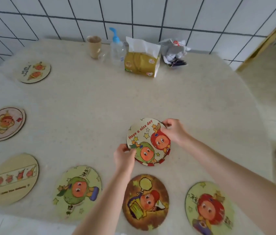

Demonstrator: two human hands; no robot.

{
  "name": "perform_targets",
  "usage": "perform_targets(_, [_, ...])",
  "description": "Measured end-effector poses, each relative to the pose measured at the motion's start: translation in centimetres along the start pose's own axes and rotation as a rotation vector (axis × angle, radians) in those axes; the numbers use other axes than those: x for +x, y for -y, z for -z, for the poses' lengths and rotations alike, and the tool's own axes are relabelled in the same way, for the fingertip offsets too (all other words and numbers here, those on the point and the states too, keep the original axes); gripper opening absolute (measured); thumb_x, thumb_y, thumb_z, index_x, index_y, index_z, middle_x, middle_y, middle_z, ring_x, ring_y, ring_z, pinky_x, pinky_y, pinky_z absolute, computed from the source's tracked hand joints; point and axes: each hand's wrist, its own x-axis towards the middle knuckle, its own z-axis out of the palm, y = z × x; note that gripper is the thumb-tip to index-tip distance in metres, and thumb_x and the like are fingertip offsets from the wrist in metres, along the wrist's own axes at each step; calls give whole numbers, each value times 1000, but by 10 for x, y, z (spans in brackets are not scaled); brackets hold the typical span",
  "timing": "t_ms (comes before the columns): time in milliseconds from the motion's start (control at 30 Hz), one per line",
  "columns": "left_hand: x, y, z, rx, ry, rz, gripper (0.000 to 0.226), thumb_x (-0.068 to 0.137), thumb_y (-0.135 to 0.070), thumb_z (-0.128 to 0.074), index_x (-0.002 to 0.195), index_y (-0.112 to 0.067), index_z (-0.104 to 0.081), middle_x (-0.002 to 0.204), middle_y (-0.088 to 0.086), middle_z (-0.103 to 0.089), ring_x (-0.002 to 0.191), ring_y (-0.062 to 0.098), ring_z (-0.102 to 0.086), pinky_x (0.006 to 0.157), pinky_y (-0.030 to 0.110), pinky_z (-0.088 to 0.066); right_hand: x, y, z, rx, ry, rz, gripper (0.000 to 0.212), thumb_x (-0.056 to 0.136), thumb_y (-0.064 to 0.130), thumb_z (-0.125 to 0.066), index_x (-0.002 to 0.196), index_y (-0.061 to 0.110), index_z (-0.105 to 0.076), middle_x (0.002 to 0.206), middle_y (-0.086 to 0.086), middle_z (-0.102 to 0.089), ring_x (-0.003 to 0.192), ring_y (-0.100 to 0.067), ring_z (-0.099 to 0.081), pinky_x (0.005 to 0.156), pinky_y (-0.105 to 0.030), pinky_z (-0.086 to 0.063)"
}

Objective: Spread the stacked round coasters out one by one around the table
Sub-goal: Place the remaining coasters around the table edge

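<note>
A small stack of round coasters [148, 143] lies at the middle right of the table; its top one reads "Have a nice day" and a red-edged coaster shows beneath it. My left hand [124, 155] pinches the stack's near left edge. My right hand [173, 130] pinches the top coaster's far right edge. Several coasters lie singly around the table: a dark brown coaster [145, 201], a green-character coaster [77, 192], a red-haired coaster [209, 209], a pale striped coaster [14, 179], a toast coaster [5, 123] and a far coaster [34, 72].
Along the back of the beige table [91, 102], by the tiled wall, stand a paper cup [94, 46], a clear bottle with a blue pump [116, 48], a yellow tissue pack [142, 60] and a crumpled bag [174, 50]. The table's right edge drops to the floor.
</note>
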Motion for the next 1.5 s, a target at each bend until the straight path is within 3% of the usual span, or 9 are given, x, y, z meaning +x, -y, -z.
perform_targets(267, [-89, 38, -132, 1, 97, 41, 14, 87, -7, -59, 99, -13, -60, 99, 5, -69, 91, 25, -69, 83, 47, -58, -42, -96, 120, 14, -55, -24, 10, 88, 12, -54, 89, 22, -59, 93, -1, -66, 91, -24, -67, 79, -45, -58])
perform_targets(467, [-118, 45, -203, -14, 203, 78, 11, 89, -3, -58, 90, -14, -56, 100, 10, -65, 91, 26, -68, 74, 38, -61, -49, -140, 180, -23, -141, -111, 15, 90, 13, -51, 95, 21, -62, 88, 3, -64, 71, -10, -64, 61, -28, -57])
perform_targets(667, [-109, 34, -242, 15, 266, 78, 10, 91, -3, -56, 90, -14, -56, 101, 10, -65, 92, 27, -68, 73, 38, -61, -30, -154, 207, -36, -224, -198, 17, 91, 11, -48, 100, 18, -61, 86, 1, -62, 72, -18, -66, 72, -40, -59])
perform_targets(833, [-101, 32, -258, 50, 274, 91, 9, 89, -5, -58, 98, -8, -59, 95, 8, -67, 90, 27, -68, 77, 41, -61, -12, -154, 207, -60, -260, -197, 26, 91, 11, -46, 110, 13, -64, 94, -1, -63, 76, -17, -62, 53, -22, -46])
perform_targets(933, [-97, 38, -255, 116, 250, 9, 10, 86, -2, -56, 90, -10, -61, 80, 1, -64, 73, 20, -61, 63, 28, -55, -8, -152, 207, -50, -263, -198, 20, 93, 17, -48, 105, 15, -64, 80, 4, -60, 68, -10, -62, 49, -21, -47])
perform_targets(1067, [-100, 36, -256, 280, 189, -93, 11, 85, -11, -62, 95, -10, -68, 99, 4, -67, 83, 20, -63, 67, 25, -49, -9, -152, 206, -24, -271, -214, 18, 93, 15, -47, 100, 17, -63, 75, 4, -61, 59, -10, -59, 43, -21, -41])
perform_targets(1167, [-103, 31, -256, 320, 174, -105, 16, 85, -16, -64, 100, -11, -67, 110, 5, -60, 85, 18, -61, 73, 28, -49, -13, -148, 210, 20, -272, -200, 19, 92, 15, -47, 102, 18, -63, 85, 0, -63, 67, -12, -60, 47, -21, -42])
perform_targets(1267, [-101, 17, -251, 212, 178, -69, 15, 87, -14, -60, 100, -13, -66, 98, 4, -70, 76, 13, -63, 60, 24, -48, -13, -141, 221, 20, -269, -167, 14, 93, 17, -50, 98, 21, -62, 85, 2, -63, 66, -8, -59, 48, -20, -43])
perform_targets(1500, [-77, -23, -261, 41, 218, -38, 10, 88, -12, -61, 97, -12, -65, 92, 4, -70, 71, 17, -64, 62, 28, -59, 2, -133, 253, 10, -293, -121, 22, 89, 12, -55, 110, 15, -63, 94, 2, -59, 67, -4, -56, 51, -17, -42])
